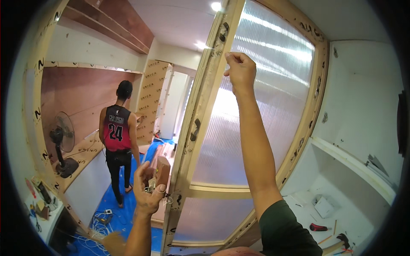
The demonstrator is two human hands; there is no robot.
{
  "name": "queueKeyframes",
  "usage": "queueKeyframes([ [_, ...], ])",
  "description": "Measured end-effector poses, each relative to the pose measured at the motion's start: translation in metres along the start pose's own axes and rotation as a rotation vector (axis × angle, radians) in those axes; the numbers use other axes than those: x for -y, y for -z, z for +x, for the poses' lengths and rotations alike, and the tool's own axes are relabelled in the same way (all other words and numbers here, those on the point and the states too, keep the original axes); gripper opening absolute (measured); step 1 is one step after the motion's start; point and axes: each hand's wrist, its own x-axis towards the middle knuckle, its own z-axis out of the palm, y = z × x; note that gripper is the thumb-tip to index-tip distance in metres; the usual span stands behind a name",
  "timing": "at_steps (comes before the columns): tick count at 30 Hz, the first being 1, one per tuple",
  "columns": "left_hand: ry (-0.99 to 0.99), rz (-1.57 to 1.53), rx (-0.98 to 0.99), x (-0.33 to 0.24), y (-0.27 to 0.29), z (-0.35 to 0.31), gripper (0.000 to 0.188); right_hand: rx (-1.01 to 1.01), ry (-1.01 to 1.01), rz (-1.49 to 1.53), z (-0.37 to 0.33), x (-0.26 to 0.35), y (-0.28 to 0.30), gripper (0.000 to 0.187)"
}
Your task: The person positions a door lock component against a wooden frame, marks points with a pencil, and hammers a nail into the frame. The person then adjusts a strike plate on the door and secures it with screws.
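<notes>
My left hand (147, 192) is closed around a reddish-brown wooden block (162, 171), held upright against the palm. Thin pale string or wire (150, 187) loops among its fingers, and a bit of it dangles near the wrist. My right hand (242, 70) is raised high, thumb and fingertips pinched together at the edge of a door (208, 158). Whatever the pinch holds, if anything, is too small to make out. The door has a ribbed translucent panel (256, 111) and a frame wrapped in tan printed covering. Dark patches show along that frame.
Another person (117, 132) stands with their back turned on a blue floor sheet (106, 200). A black fan (64, 145) sits on the left counter. Cables (92, 239) lie below. On the right, a red-black cutter (319, 227) and a hammer (341, 241) rest on a white surface.
</notes>
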Motion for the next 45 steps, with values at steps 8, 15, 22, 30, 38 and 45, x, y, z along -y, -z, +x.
queueKeyframes([
  [8,0.083,-0.055,-0.006,0.019,0.022,-0.013,0.08,0.045,-0.115,0.09,0.004,0.011,0.004,0.017],
  [15,0.155,-0.103,-0.018,0.046,0.039,-0.016,0.086,0.101,-0.103,0.049,0.006,0.016,0.006,0.022],
  [22,0.168,0.009,-0.045,0.074,0.058,-0.007,0.098,0.088,-0.022,0.024,-0.017,0.01,0.001,0.027],
  [30,-0.28,0.136,0.132,0.015,0.01,0.171,0.089,0.184,-0.109,-0.123,-0.094,-0.019,0.024,0.041],
  [38,-0.885,0.8,0.853,-0.156,-0.136,0.306,0.046,0.173,-0.045,-0.154,-0.199,-0.074,0.035,0.032],
  [45,-1.364,1.492,0.986,-0.231,-0.227,0.374,0.046,-0.164,0.573,-0.26,-0.099,-0.04,0.091,0.054],
])
